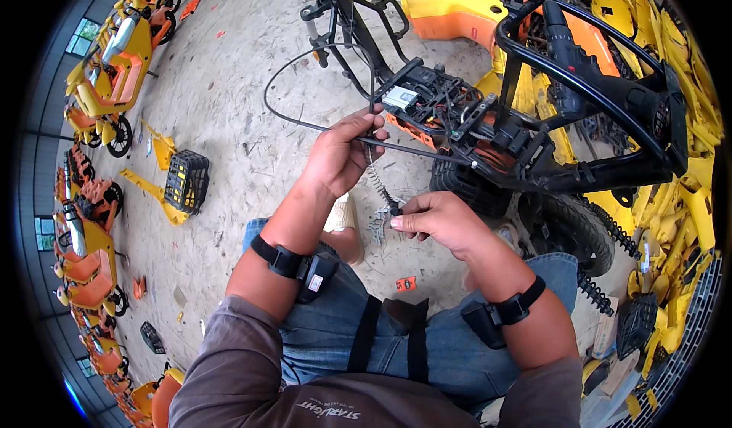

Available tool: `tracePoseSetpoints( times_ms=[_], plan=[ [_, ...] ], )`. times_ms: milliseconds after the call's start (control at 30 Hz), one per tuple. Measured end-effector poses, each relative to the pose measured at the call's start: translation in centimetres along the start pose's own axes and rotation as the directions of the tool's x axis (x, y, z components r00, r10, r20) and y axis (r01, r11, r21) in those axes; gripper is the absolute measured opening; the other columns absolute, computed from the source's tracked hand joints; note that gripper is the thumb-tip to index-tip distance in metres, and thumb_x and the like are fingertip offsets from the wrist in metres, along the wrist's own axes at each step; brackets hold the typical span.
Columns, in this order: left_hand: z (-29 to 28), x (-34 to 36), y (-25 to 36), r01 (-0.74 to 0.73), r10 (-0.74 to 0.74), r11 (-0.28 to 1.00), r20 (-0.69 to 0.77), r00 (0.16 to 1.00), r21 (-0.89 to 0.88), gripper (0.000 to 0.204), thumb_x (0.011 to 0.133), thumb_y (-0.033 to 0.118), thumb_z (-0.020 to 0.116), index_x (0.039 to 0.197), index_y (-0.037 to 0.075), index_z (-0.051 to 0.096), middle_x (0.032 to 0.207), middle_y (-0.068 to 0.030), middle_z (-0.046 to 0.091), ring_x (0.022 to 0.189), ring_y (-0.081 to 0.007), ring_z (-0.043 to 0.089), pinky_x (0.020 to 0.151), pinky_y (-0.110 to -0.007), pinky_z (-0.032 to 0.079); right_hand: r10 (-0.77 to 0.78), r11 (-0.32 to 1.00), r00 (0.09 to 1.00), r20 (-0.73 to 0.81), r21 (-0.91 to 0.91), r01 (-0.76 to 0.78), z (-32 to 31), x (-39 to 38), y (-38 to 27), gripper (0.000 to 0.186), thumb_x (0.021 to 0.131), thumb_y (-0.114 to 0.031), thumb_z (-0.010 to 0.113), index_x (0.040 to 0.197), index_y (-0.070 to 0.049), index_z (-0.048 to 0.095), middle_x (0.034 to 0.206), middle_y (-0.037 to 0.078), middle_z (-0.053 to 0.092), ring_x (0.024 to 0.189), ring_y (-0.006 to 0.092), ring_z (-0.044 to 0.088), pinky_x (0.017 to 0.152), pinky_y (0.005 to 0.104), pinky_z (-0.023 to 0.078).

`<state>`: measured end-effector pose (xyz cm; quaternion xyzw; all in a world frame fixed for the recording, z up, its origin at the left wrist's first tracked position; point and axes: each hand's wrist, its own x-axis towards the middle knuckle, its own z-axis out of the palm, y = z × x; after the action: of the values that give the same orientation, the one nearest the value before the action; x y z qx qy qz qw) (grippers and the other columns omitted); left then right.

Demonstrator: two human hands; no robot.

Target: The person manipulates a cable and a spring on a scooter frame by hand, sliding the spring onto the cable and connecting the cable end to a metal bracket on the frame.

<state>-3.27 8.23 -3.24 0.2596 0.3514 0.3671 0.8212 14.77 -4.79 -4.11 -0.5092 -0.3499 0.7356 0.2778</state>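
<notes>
My left hand (341,153) is closed on a thin black cable (266,96), which loops out to the left and back over the hand. Below that hand the cable runs down through a thin metal spring (377,179). At the spring's lower end, my right hand (442,221) pinches a small black end piece (394,208) between thumb and fingers. Just beyond both hands stands a stripped black scooter frame (587,77), with wiring and a silver box (401,98) exposed. Another black length of cable (415,150) stretches from my left hand toward the frame.
A wheel (564,230) stands under the frame. Yellow plastic panels (686,199) pile up on the right. Small metal parts (377,226) and an orange packet (406,284) lie on the floor. To the left are a black basket (187,182) and a row of yellow-orange scooters (114,70).
</notes>
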Motion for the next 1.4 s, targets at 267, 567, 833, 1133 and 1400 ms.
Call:
tracePoseSetpoints(
  times_ms=[267, 567, 833, 1133, 1400],
  plan=[
    [1.2, -0.8, 0.9, 0.014, -0.013, 1.0, 0.079, 0.997, -0.011, 0.041, 0.1, 0.012, 0.051, 0.137, -0.001, 0.044, 0.102, -0.0038, 0.063, 0.091, -0.015, 0.062, 0.08, -0.03, 0.054, 0.03, 0.998, 0.998, -0.054, -0.061, -0.034, -1.3, -1.6, -2.1, 0.022, 0.09, -0.02, 0.069, 0.091, 0.001, 0.064, 0.074, 0.002, 0.061, 0.062, 0.007, 0.052, 0.057, 0.0217, 0.042],
    [0.7, 0.3, -0.5, -0.026, 0.027, 0.994, 0.008, 1.0, -0.107, 0.033, 0.101, 0.011, 0.05, 0.131, 0.0, 0.047, 0.104, -0.0056, 0.063, 0.098, -0.0187, 0.064, 0.085, -0.034, 0.055, 0.026, 0.996, 1.0, 0.011, 0.087, -0.027, -1.2, -1.4, -1.7, 0.028, 0.096, -0.023, 0.061, 0.092, 0.003, 0.069, 0.072, 0.002, 0.063, 0.058, 0.0079, 0.052, 0.055, 0.0234, 0.043],
    [1.0, 0.1, -2.2, -0.109, 0.109, 0.994, -0.054, 0.993, 0.013, 0.039, 0.101, 0.011, 0.048, 0.137, 0.0, 0.04, 0.104, -0.0077, 0.061, 0.101, -0.0228, 0.065, 0.089, -0.04, 0.055, -0.006, 0.989, 0.987, -0.163, -0.149, -0.018, -0.4, -0.1, 0.6, 0.032, 0.089, -0.029, 0.071, 0.089, 0.003, 0.068, 0.074, 0.005, 0.064, 0.065, 0.0119, 0.06, 0.053, 0.0284, 0.047],
    [0.5, 0.3, -1.9, -0.125, 0.123, 0.992, -0.054, 0.991, -0.025, 0.039, 0.102, 0.012, 0.047, 0.139, 0.001, 0.039, 0.105, -0.0073, 0.06, 0.097, -0.0196, 0.063, 0.089, -0.04, 0.055, 0.04, 0.992, 0.998, 0.058, 0.117, -0.047, 0.0, 0.1, 0.4, 0.025, 0.096, -0.026, 0.06, 0.097, -0.001, 0.066, 0.084, 0.002, 0.064, 0.07, 0.0112, 0.058, 0.06, 0.0261, 0.05],
    [0.5, 0.1, -2.1, -0.113, 0.112, 0.993, -0.03, 0.993, -0.035, 0.038, 0.102, 0.012, 0.047, 0.138, 0.0, 0.041, 0.106, -0.0072, 0.06, 0.095, -0.0178, 0.063, 0.088, -0.039, 0.056, 0.125, 0.98, 0.987, 0.103, 0.142, -0.139, 0.4, 0.9, 1.5, 0.024, 0.095, -0.025, 0.062, 0.094, -0.001, 0.068, 0.076, -0.001, 0.058, 0.064, 0.0097, 0.053, 0.058, 0.0258, 0.047]
  ],
)
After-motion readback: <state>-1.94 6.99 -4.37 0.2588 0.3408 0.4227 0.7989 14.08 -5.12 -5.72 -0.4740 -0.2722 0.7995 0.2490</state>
